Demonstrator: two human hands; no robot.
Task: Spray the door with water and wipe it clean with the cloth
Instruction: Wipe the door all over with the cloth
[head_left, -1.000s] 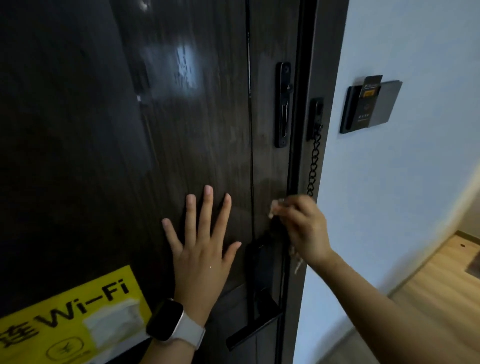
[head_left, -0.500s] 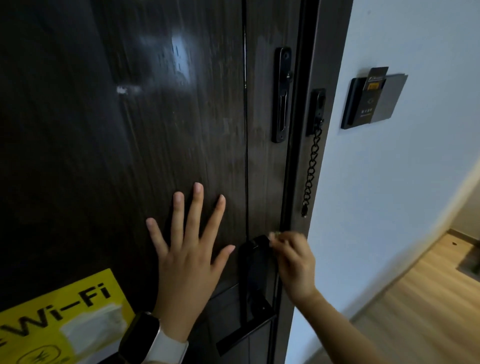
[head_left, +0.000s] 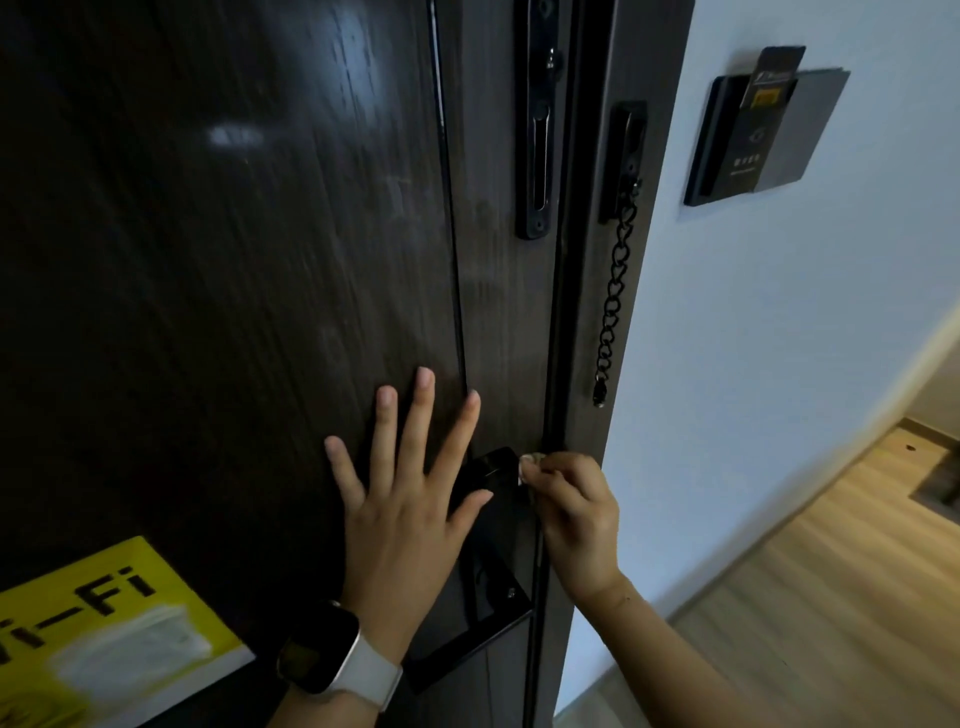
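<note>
Head view: wiping along the door's latch edge, with the risks lying around the lock hardware.

At the door's (head_left: 234, 312) lower left corner a yellow Wi-Fi sign (head_left: 104, 623) is sitting, and a stray wet pass could be soaking or lifting it. Right of it the left hand (head_left: 400, 519), wearing a watch (head_left: 322, 654), is pressing flat on the panel with fingers straight and spread, likely leaving prints on the glossy, streaked wood. Further right, at the door's right edge, the right hand (head_left: 576, 519) is pinching a small pale cloth (head_left: 530, 460) in curled fingers at the top of the black lock plate (head_left: 493, 545); so little cloth is showing that knuckles may be scraping the frame, and moisture could be getting into the lock. Above, the hanging chain (head_left: 613, 291) could be snagging the cloth on an upward stroke. No spray bottle is in view.
</note>
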